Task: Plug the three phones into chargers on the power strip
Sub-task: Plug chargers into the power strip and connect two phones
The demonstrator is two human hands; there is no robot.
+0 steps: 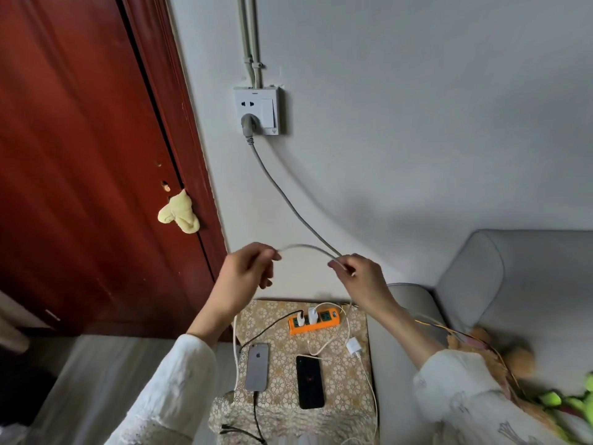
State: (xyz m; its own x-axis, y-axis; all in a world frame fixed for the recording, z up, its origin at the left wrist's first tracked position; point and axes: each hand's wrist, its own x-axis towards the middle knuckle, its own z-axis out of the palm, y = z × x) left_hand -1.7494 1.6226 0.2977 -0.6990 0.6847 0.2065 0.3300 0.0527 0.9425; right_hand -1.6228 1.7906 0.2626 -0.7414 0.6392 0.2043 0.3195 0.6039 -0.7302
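An orange power strip lies at the back of a small table covered with a floral cloth, with two white chargers plugged into it. A grey phone lies back-up on the left with a black cable in its near end. A black phone lies beside it, with a white cable reaching its far end. A loose white charger rests on the cloth to the right. My left hand and my right hand are raised above the table, each pinching a white cable stretched between them. Only two phones show.
A wall socket holds the strip's grey plug, whose cord slopes down past my right hand. A red door stands at left. A grey sofa adjoins the table at right, with plush toys on it.
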